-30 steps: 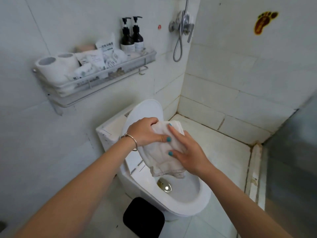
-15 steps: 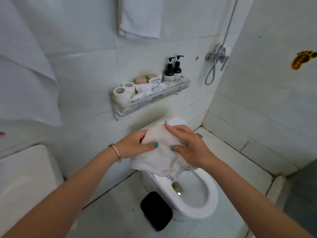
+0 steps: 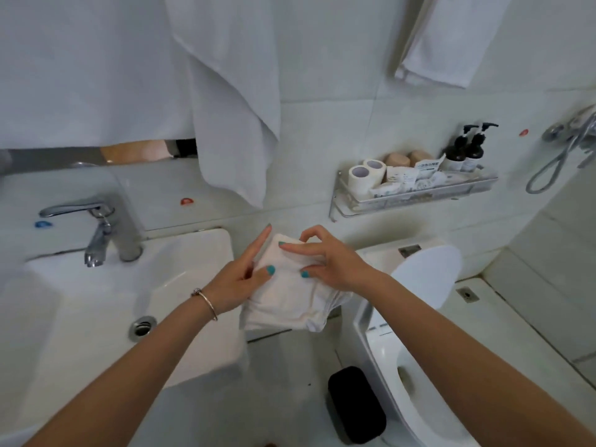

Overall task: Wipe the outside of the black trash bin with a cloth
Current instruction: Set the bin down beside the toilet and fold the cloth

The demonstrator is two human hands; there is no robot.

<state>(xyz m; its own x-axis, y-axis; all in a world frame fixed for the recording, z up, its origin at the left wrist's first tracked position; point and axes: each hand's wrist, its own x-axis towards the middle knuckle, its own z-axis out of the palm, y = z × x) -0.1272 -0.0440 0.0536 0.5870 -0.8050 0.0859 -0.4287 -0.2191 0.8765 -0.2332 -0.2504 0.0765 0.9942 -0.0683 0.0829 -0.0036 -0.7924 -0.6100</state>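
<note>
A person's two hands hold a folded white cloth (image 3: 290, 291) in mid-air at the centre of the view. The left hand (image 3: 240, 282) supports it from the nine o'clock side, fingers straight and thumb pressed on top. The right hand (image 3: 325, 264) pinches the cloth's upper edge, fingers curled. The black trash bin (image 3: 356, 404) stands on the floor at about five o'clock, between the sink (image 3: 96, 317) and the toilet (image 3: 429, 350), well apart from the cloth. Wiping seems not yet begun; the whole bin remains to do.
</note>
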